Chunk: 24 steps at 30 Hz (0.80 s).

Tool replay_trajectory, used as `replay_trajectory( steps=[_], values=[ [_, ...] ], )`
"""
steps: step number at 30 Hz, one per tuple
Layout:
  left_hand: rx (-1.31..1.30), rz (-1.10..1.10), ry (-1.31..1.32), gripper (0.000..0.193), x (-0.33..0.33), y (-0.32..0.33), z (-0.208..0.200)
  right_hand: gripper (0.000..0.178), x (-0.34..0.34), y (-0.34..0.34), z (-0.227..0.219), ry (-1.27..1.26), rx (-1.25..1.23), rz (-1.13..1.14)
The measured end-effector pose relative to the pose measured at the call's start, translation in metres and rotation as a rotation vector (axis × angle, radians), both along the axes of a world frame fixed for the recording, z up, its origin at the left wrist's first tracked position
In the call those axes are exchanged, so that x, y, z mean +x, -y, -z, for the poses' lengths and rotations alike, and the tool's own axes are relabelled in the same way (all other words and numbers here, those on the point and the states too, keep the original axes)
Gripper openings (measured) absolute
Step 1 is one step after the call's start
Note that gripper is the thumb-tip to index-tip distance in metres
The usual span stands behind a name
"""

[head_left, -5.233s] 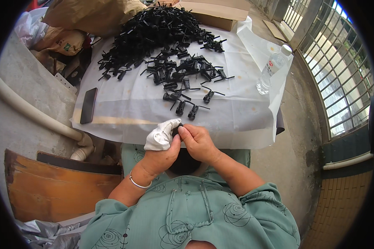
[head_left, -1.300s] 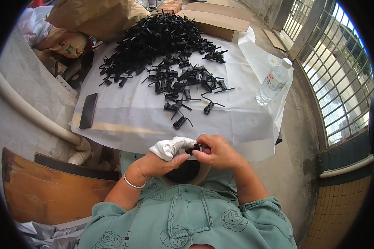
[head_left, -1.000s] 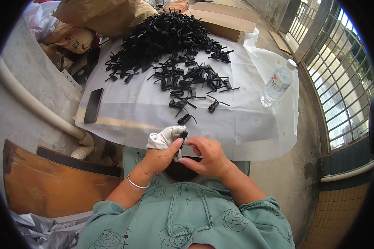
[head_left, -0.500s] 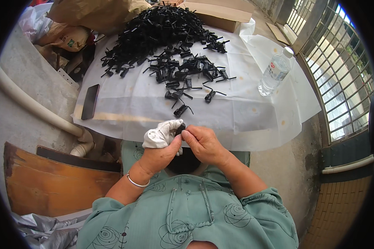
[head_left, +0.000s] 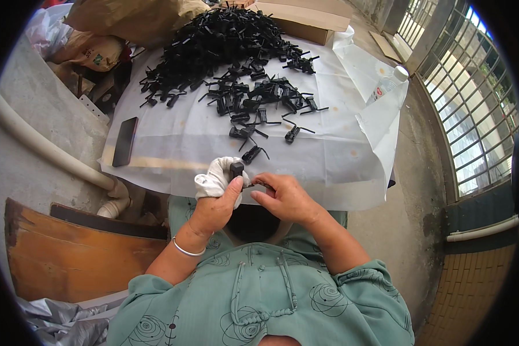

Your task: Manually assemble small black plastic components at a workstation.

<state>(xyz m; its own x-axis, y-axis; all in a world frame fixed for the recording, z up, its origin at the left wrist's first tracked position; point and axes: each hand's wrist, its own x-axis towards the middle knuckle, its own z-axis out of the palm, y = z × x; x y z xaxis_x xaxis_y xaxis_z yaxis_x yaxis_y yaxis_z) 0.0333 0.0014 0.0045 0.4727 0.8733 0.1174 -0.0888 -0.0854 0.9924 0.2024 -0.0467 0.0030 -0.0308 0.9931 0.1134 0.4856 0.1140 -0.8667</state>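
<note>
L hand (head_left: 216,205), w/ white cloth (head_left: 213,177), pinches small black part (head_left: 236,169); R hand (head_left: 285,198) touching it, at table (head_left: 340,173) near edge.

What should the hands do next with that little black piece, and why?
Probably push the thin pin in the right hand into the small black part, which the left hand pinches with a white cloth. The two almost meet, and pins already stick out of the black parts on the white sheet.
</note>
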Motion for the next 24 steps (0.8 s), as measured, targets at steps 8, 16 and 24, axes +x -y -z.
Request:
replay_trajectory(
  steps=[8, 16, 24],
  values=[
    [-0.288, 0.276, 0.004, 0.034, -0.004, 0.001, -0.011, 0.012, 0.000, -0.005, -0.002, -0.130, 0.392, -0.041],
    [-0.186, 0.240, -0.060, 0.027, -0.003, 0.005, -0.010, 0.015, -0.007, -0.001, -0.003, -0.188, 0.171, -0.102],
    [0.469, 0.056, -0.424, 0.023, 0.000, 0.006, -0.005, 0.020, -0.019, -0.006, 0.007, -0.099, 0.115, -0.088]
  ],
)
